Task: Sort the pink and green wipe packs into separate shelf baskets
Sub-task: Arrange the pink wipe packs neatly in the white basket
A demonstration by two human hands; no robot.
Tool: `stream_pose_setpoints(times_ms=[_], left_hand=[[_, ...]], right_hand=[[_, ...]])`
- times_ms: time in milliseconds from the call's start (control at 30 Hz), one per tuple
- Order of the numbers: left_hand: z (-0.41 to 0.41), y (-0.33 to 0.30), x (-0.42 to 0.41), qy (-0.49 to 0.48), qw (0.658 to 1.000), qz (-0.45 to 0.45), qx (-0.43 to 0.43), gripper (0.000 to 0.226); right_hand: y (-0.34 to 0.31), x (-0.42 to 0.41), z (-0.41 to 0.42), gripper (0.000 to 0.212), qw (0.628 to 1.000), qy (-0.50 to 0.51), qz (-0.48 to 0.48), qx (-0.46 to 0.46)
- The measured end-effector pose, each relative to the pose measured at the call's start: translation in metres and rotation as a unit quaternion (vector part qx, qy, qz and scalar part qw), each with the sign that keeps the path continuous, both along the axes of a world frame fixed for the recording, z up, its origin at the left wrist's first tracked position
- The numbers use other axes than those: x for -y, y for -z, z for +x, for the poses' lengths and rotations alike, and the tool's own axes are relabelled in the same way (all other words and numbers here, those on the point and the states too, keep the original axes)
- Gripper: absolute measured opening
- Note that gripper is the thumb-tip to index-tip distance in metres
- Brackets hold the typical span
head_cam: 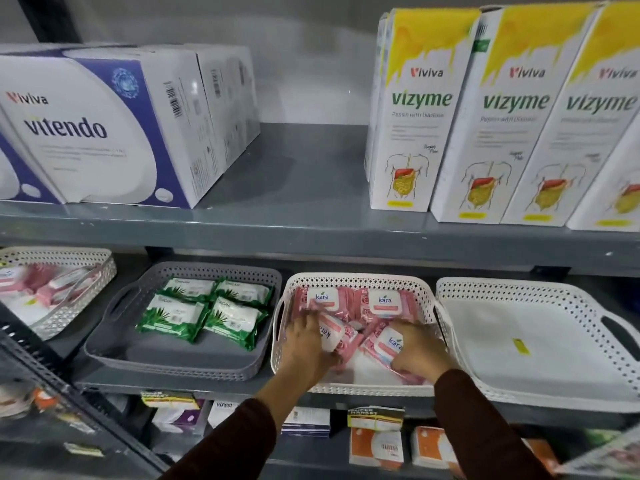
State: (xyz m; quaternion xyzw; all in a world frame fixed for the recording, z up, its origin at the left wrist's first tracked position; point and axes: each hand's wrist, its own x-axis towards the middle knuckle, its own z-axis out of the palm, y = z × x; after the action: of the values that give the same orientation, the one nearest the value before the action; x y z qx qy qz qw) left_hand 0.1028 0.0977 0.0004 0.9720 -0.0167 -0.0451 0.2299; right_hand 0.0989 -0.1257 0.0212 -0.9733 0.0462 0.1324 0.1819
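both hands reach into the white basket (356, 280) of pink kara wipe packs (382, 303): left hand (306, 344) and right hand (420, 348) each grip one. green wipe packs (204, 311) fill the grey basket (114, 336) just left of it.

Right white basket (540, 341) empty; upper shelf (311, 233) overhangs.

Far-left basket (86, 271) was blurry and cut off; left hand (304, 344) hid part of a pink pack (332, 336).
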Motion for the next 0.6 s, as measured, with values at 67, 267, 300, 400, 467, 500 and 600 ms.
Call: stream_pose_setpoints(times_ms=[67, 267, 300, 400, 467, 500, 600], left_hand=[[-0.002, -0.002, -0.005, -0.062, 0.995, -0.071, -0.017, 0.106], [-0.007, -0.018, -0.007, -0.131, 0.981, -0.138, -0.042, 0.083], [-0.007, -0.021, -0.004, -0.15, 0.975, -0.155, -0.044, 0.083], [0.001, -0.029, 0.012, -0.173, 0.962, -0.206, -0.055, 0.09], [0.006, -0.037, 0.021, -0.148, 0.977, -0.128, -0.089, 0.085], [0.007, -0.04, 0.023, -0.139, 0.981, -0.09, -0.102, 0.082], [0.013, -0.042, 0.029, -0.082, 0.99, -0.016, -0.117, 0.089]], right_hand=[[0.001, 0.0, -0.004, 0.075, 0.999, -0.012, 0.017, 0.027], [0.017, 0.008, -0.004, 0.07, 0.989, -0.021, 0.106, 0.099], [0.019, 0.008, -0.004, 0.07, 0.989, -0.019, 0.11, 0.096], [0.022, 0.004, -0.005, 0.068, 0.991, -0.015, 0.104, 0.084], [0.022, 0.003, -0.008, 0.067, 0.992, -0.019, 0.094, 0.081], [0.022, 0.002, -0.009, 0.066, 0.992, -0.021, 0.094, 0.078], [0.02, 0.002, -0.011, 0.063, 0.992, -0.017, 0.107, 0.071]])
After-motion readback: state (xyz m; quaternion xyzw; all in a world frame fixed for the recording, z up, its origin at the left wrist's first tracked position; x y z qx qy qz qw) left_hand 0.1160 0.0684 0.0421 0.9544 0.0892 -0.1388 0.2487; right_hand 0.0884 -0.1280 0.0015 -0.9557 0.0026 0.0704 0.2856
